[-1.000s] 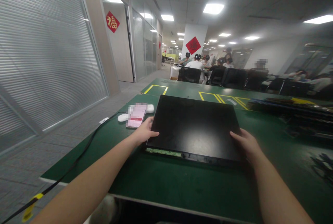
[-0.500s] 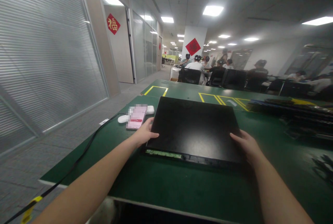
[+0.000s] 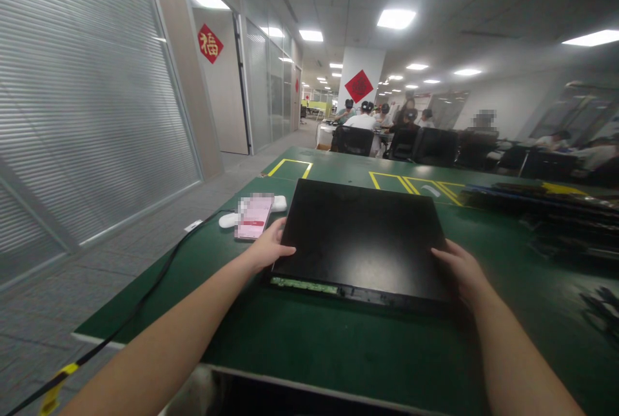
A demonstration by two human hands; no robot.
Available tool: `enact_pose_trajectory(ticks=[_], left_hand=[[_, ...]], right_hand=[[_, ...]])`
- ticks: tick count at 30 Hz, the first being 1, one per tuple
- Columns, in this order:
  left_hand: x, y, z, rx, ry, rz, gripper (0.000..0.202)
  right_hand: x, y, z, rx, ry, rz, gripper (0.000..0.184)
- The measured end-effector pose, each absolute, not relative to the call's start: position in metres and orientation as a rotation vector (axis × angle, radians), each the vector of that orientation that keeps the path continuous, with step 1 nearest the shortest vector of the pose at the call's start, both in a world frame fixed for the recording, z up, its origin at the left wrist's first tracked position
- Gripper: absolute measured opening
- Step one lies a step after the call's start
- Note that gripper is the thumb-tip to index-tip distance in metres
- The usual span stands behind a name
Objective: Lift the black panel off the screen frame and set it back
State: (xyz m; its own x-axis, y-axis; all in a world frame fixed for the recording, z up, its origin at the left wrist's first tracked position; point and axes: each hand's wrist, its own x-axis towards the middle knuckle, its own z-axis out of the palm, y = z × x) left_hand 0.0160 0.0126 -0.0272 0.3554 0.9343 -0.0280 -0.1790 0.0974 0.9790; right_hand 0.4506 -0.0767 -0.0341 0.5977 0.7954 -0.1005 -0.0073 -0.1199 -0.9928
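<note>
A large black flat panel [image 3: 362, 238] lies on the green table [image 3: 338, 351] in front of me, a strip of green circuit board showing along its near edge. My left hand [image 3: 265, 249] grips the panel's left edge, thumb on top. My right hand [image 3: 461, 269] holds the right near corner, fingers curled over the edge.
A phone [image 3: 252, 216] lies left of the panel beside a white device [image 3: 227, 220] with a black cable [image 3: 145, 300] running off the table. Stacked dark panels [image 3: 541, 206] fill the right side. Several seated people [image 3: 367, 120] work at far tables.
Almost nothing has changed; my right hand shifted very slightly along the panel's right edge, and the panel stays flat on the table.
</note>
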Motion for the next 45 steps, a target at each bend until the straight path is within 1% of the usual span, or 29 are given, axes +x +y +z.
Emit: enact_pose_trajectory(ticks=[14,22,26,39,45], left_hand=[[0.017,0.011,-0.024,1.166,0.834,0.965,0.086],[0.017,0.013,-0.027,1.165,0.828,0.98,0.087],[0.018,0.011,-0.024,1.174,0.841,0.972,0.088],[0.017,0.01,-0.023,1.17,0.814,0.968,0.083],[0.018,0.011,-0.024,1.196,0.793,0.974,0.083]], right_hand=[[0.454,-0.076,-0.037,-1.503,-0.647,0.829,0.057],[0.455,-0.075,-0.037,-1.536,-0.677,0.791,0.052],[0.456,-0.076,-0.038,-1.511,-0.677,0.838,0.053],[0.461,-0.071,-0.045,-1.528,-0.644,0.82,0.05],[0.462,-0.071,-0.047,-1.533,-0.714,0.796,0.044]])
